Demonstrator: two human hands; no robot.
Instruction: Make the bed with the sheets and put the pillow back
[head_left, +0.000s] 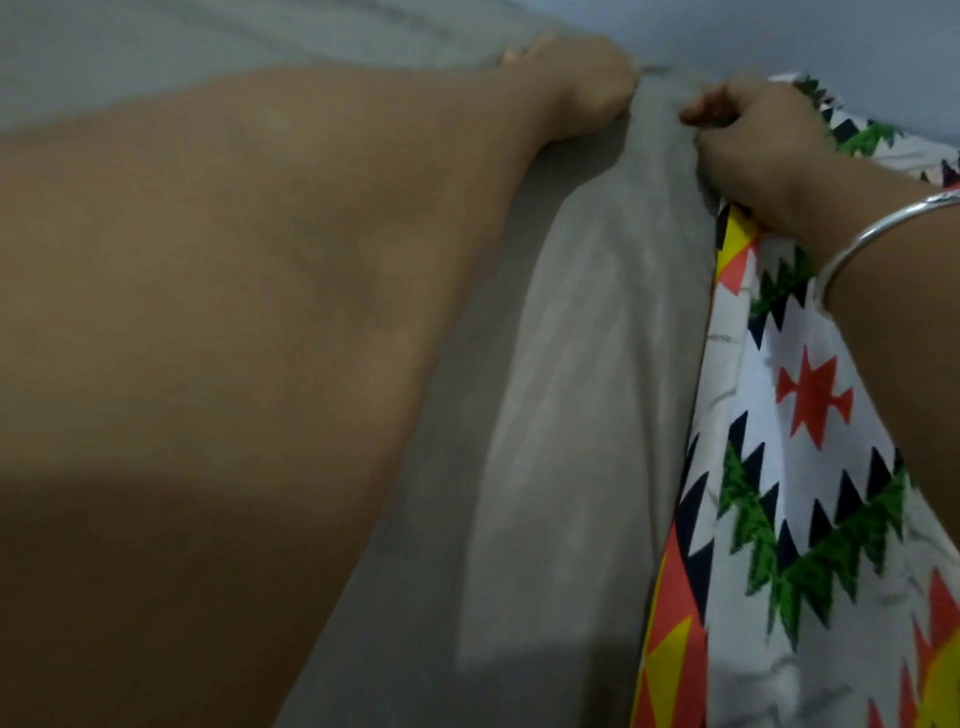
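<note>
A plain grey sheet (582, 364) runs up the middle of the view in long folds. My left hand (576, 83) grips its far end at the top, fingers curled into the cloth. My right hand (753, 130), a silver bangle on the wrist, pinches the same grey sheet just to the right, a short gap between the two hands. A patterned sheet (810, 519), white with red, green, black and yellow zigzags, lies under my right forearm. No pillow is in view.
My left forearm fills the whole left half of the view, very close to the camera. A pale bluish-grey wall (779, 31) stands right behind the hands. More grey cloth (156, 47) spreads at the top left.
</note>
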